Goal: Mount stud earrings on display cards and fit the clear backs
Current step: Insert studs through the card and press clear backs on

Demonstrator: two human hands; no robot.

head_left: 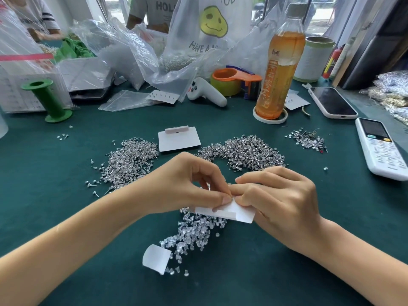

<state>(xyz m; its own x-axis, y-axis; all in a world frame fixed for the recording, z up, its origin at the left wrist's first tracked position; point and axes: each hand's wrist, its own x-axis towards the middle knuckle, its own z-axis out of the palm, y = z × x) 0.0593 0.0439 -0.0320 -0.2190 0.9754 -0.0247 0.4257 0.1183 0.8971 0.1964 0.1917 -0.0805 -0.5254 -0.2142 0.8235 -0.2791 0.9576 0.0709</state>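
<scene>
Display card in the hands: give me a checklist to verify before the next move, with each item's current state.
1. Display card held by both hands: ok, left hand and right hand pinch its top edge.
2. Stud seated through the card: cannot tell, fingertips hide it.
3. Clear backs within reach: ok, pile lies directly under the card.
4. Stud earrings in supply: ok, heaps lie beyond the hands.
5. Spare card ready: ok, lying flat between the heaps.

left hand (187, 184): fingers curled, pinching | right hand (280, 195): fingers curled, pinching | fingertips meeting
</scene>
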